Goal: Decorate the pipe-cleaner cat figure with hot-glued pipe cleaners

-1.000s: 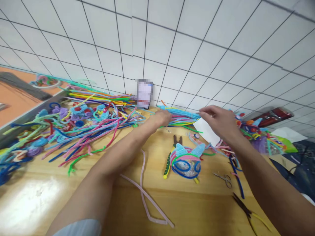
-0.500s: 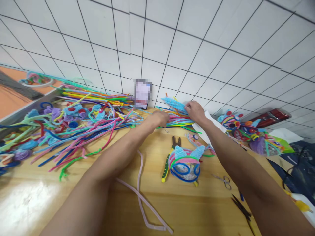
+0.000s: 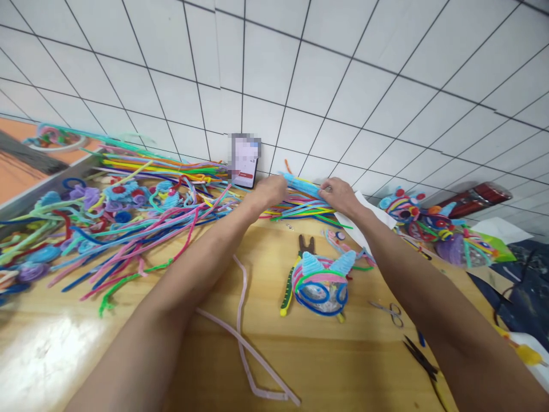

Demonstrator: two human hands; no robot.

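A bundle of light blue pipe cleaners [image 3: 302,185] lies over a multicoloured pile of pipe cleaners [image 3: 306,210] along the wall. My right hand [image 3: 339,194] is closed on the bundle's right end, thumb and fingers pinched together. At the left end, my left hand [image 3: 271,192] is curled against the same bundle, its fingertips partly hidden. Nearer to me stands a cat-like figure [image 3: 322,286] with blue pipe-cleaner ears and blue loops around its eyes. Pliers [image 3: 290,280] with green and yellow handles lie beside it.
A phone [image 3: 245,163] leans on the tiled wall. Loose pipe cleaners and shaped pieces [image 3: 124,229] cover the left side. Pink strips [image 3: 242,329] lie in front. To the right are small scissors [image 3: 392,313], dark-bladed cutters [image 3: 422,360], white paper [image 3: 369,220] and finished figures [image 3: 403,205].
My left hand has moved up from the multicoloured pile to the left end of the light blue bundle. My right hand stays at the right end. The view has shifted slightly.
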